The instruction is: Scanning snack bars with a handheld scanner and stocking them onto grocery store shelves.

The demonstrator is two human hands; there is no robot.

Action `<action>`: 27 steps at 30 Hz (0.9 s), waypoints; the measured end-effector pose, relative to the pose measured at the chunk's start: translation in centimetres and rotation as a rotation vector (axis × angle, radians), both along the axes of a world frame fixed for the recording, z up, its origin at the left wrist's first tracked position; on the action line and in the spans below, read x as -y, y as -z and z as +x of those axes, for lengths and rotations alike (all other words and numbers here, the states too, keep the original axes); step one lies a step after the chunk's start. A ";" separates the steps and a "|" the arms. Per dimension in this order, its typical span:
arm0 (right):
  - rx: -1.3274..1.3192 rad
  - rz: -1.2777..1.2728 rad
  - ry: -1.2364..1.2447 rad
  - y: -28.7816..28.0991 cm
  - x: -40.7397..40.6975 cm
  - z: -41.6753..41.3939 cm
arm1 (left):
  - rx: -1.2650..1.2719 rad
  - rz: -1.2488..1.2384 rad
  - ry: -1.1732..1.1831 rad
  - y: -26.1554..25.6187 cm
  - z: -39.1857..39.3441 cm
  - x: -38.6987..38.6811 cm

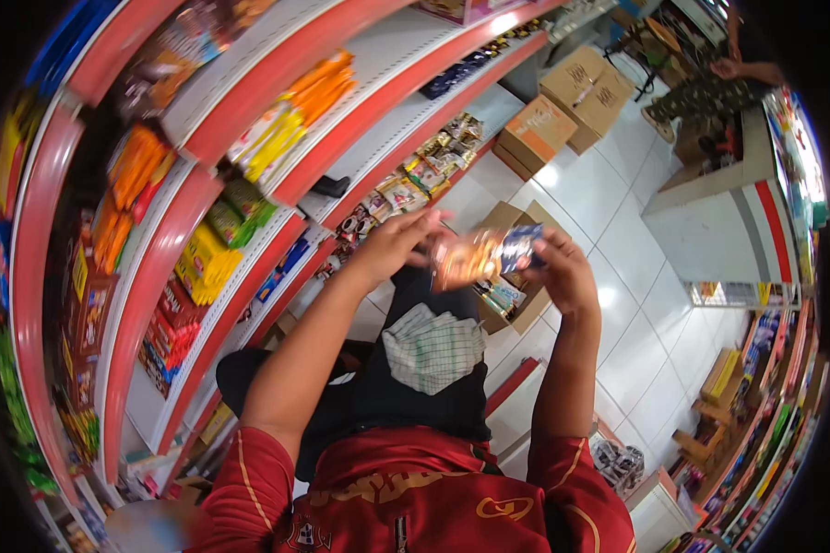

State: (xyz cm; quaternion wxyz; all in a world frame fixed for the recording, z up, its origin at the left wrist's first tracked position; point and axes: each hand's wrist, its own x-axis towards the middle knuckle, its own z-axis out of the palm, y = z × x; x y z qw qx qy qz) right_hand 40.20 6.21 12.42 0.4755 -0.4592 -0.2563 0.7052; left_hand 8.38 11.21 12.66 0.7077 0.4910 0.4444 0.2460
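A shiny snack packet with a dark blue end (pixel 481 256), blurred by motion, hangs in front of me above my lap. My right hand (pixel 564 269) grips its blue end. Near the packet's other end is my left hand (pixel 404 242), its fingers spread; whether they touch the packet is not clear. A white and green checked cloth (pixel 434 349) lies over my dark trousers. Beyond the packet, an open cardboard box (pixel 534 304) with packets inside stands on the floor, partly hidden.
Red-edged shelves (pixel 380 90) with packaged snacks line the left. Closed cardboard boxes (pixel 536 131) stand on the tiled floor ahead. A person (pixel 705 97) is at the upper right by a white counter (pixel 723 235). More stocked shelves (pixel 768 408) run along the right.
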 end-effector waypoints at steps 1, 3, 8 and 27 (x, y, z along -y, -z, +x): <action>-0.043 0.003 0.143 0.6 -1.1 1.0 | -0.150 0.230 -0.120 2.2 1.3 -0.5; -0.027 0.037 0.266 1.8 -5.0 1.8 | -0.602 0.602 -0.104 7.5 3.2 0.7; -0.154 0.093 0.421 6.1 -17.8 1.6 | -1.038 0.887 0.007 7.9 8.4 0.8; 0.933 0.193 0.282 10.4 -40.1 -7.0 | -1.021 0.733 -0.014 8.5 9.6 -2.8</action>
